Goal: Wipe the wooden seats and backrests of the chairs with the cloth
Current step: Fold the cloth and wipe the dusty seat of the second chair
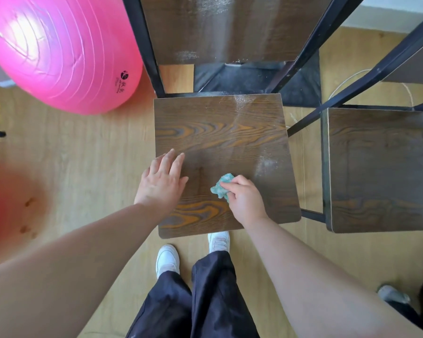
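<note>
Pink ball [59, 50]: bearing a small round black logo [125, 74] with a few lines of dark print beneath it, too small and blurred to read. No other text showing.

The chair seat [220, 147] sits dead centre, its backrest [220, 28] behind it. The left hand [163, 181] lies flat on the seat's near-left part, and the right hand [246, 198] presses a cloth [221, 186] onto it just beside. A second chair [379, 169] stands to the right, an exercise ball [59, 50] on the floor [83, 167] back-left.
</note>
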Demonstrator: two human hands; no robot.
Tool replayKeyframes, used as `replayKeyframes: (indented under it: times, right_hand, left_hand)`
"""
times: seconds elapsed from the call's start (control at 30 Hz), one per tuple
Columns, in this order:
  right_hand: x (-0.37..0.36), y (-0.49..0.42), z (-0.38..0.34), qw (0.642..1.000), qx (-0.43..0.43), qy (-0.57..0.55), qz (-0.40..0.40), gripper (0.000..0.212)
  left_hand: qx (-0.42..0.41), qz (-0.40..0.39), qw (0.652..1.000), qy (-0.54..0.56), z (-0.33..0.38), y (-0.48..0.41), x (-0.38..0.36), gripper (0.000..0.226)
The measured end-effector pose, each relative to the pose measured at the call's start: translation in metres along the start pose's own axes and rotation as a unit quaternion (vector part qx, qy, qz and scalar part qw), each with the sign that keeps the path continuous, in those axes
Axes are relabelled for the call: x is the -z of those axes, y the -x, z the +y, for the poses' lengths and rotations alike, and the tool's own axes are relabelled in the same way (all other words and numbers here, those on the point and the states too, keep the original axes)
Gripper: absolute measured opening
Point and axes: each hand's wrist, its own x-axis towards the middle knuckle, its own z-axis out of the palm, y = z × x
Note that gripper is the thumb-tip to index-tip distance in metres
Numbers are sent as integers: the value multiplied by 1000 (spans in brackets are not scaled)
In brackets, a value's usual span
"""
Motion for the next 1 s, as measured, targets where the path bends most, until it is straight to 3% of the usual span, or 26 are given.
replayKeyframes:
  times: [0.23,0.43,0.63,0.8,1.0]
  right_hand:
    - [18,-11,-10,998,-40,-35,-39,32]
    - [58,-65,-10,980,-125,-135,69,28]
    - [99,-149,4,962,-156,-155,162,28]
    - [109,-205,7,969,-144,-120,163,32]
    - [100,-232,9,988,-115,-36,95,34]
  left_hand:
    - [11,10,1000,-4,-4,-1,19,59]
    - [34,26,999,5,6,-32,29,60]
    - [57,38,998,9,26,-73,31,59]
    - [76,51,996,22,34,-101,33,58]
    - [71,57,995,29,40,-118,28,57]
